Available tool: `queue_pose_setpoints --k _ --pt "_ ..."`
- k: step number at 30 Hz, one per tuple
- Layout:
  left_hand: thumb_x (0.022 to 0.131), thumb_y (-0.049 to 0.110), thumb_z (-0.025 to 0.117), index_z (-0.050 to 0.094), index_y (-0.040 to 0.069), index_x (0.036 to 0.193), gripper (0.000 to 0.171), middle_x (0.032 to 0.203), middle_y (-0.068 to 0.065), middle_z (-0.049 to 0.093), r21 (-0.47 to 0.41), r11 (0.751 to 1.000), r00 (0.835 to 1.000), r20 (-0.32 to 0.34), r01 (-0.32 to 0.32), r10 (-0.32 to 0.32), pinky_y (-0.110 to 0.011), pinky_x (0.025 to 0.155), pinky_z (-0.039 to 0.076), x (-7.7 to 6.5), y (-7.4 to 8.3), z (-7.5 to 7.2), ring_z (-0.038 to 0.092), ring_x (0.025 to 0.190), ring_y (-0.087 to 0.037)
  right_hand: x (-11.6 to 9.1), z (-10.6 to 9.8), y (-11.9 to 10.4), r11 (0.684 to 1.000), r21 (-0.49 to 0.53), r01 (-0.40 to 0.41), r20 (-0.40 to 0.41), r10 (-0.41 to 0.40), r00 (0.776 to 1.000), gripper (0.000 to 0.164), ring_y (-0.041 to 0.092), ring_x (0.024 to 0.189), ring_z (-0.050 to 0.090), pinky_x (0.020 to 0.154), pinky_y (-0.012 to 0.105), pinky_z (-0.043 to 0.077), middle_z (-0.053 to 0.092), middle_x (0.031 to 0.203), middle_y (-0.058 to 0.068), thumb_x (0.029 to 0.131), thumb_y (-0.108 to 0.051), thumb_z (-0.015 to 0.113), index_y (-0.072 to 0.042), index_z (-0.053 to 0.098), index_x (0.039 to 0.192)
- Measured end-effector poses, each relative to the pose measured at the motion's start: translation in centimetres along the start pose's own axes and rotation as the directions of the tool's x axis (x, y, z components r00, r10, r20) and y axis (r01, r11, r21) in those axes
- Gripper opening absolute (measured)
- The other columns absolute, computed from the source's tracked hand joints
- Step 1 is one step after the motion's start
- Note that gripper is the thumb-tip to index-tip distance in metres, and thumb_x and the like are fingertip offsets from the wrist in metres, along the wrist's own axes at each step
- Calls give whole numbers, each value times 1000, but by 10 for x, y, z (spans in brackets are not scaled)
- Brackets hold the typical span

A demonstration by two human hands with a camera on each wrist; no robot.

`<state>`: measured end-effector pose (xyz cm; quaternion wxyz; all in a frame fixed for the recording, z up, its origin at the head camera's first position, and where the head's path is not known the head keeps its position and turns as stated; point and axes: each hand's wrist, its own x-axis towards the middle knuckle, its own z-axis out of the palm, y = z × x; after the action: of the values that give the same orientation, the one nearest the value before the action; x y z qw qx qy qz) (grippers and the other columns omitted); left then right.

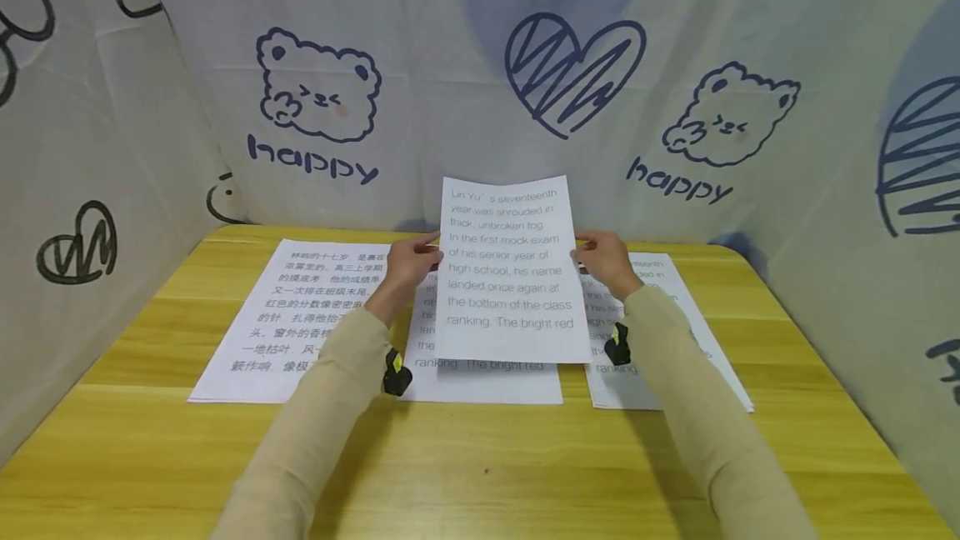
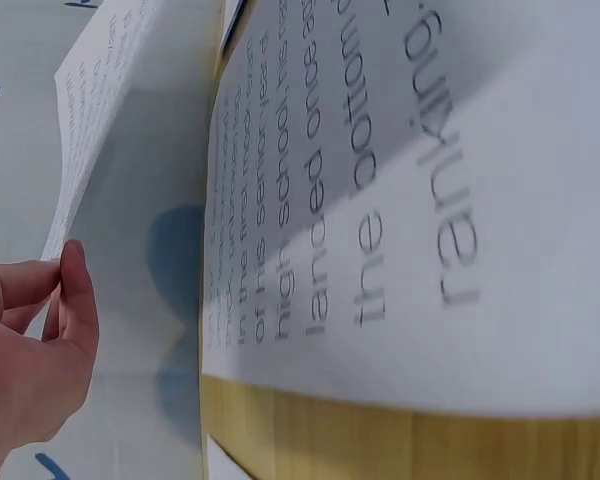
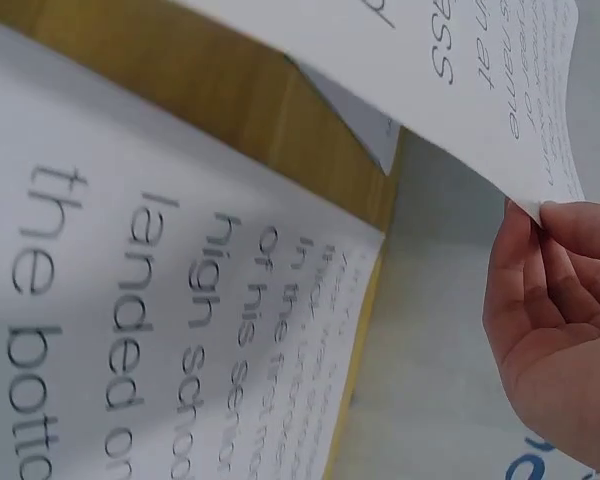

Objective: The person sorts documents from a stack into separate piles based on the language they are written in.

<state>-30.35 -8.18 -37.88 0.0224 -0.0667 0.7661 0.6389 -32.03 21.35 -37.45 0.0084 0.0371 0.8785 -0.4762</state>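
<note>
A white sheet of paper (image 1: 510, 273) printed with large English text is held up above the table, tilted toward the head camera. My left hand (image 1: 408, 265) pinches its left edge between thumb and fingers; the left wrist view shows the same grip on the sheet's edge (image 2: 62, 215). On the opposite edge, my right hand (image 1: 606, 261) pinches the paper too, as the right wrist view shows at the sheet's side (image 3: 500, 160). Below the raised sheet lies a middle stack of printed paper (image 1: 487, 386), partly hidden by it.
Left of the middle stack lies paper with Chinese text (image 1: 255, 340), partly under my left arm. To the right rests more English-printed paper (image 1: 697, 365), partly behind my right forearm. The wooden table (image 1: 480, 473) meets a white cloth backdrop (image 1: 442, 48) with drawn bears and hearts.
</note>
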Motion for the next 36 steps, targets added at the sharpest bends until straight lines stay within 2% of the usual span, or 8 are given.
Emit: queue_pose_setpoints --k 3,9,15,18,23,25,30,36 --pt "94 1 57 54 9 138 45 115 -15 58 -4 1000 1000 -17 -1 1 -35 95 46 0 2 12 62 101 -29 9 -9 7 1000 15 -20 -6 20 1000 44 28 99 60 80 37 54 58 118 20 96 -8 57 2 49 139" --pt "93 -1 59 56 6 135 43 112 -17 61 -14 1000 1000 -28 -4 4 -34 90 50 3 -1 35 64 98 -29 3 -25 1 997 -8 -77 -26 77 997 42 31 107 56 87 39 52 54 127 22 96 -6 54 3 50 137" --pt "93 2 60 57 6 135 42 109 -14 61 -9 999 999 7 33 -33 -33 89 50 -3 -6 51 64 97 -27 -5 -39 6 988 -30 -149 -2 149 989 43 33 110 52 95 42 47 51 134 23 97 -2 50 5 47 139" --pt "93 3 61 56 7 136 42 107 -13 61 -3 999 999 25 39 -39 -32 87 51 -8 -9 60 64 95 -26 3 -47 25 986 -43 -163 27 164 986 48 33 107 54 95 44 47 50 135 22 95 0 52 2 44 142" --pt "93 4 61 57 6 135 42 103 -12 61 40 999 998 45 31 -32 -30 82 52 -13 -13 81 65 90 -23 1 -60 43 980 -45 -195 42 197 980 52 34 104 55 94 46 47 51 133 23 93 1 51 0 43 144" --pt "92 2 62 58 4 133 41 101 -12 62 59 998 999 46 23 -25 -29 80 53 -16 -14 90 65 88 -23 -9 -66 38 975 -49 -218 46 220 974 52 35 105 54 96 46 45 50 133 25 93 1 50 1 42 144" --pt "92 1 61 57 0 133 41 99 -12 62 106 994 997 78 -4 -5 -27 75 53 -21 -10 112 64 84 -22 -15 -85 41 962 -92 -258 36 262 964 53 35 107 52 98 47 44 48 135 26 93 2 50 1 40 145" --pt "90 -1 60 55 -3 133 43 101 -14 63 144 989 993 117 -16 -1 -26 74 54 -27 -2 139 65 86 -21 -16 -109 48 957 -154 -245 70 258 964 53 33 103 53 92 43 48 48 132 28 93 2 49 5 37 145"
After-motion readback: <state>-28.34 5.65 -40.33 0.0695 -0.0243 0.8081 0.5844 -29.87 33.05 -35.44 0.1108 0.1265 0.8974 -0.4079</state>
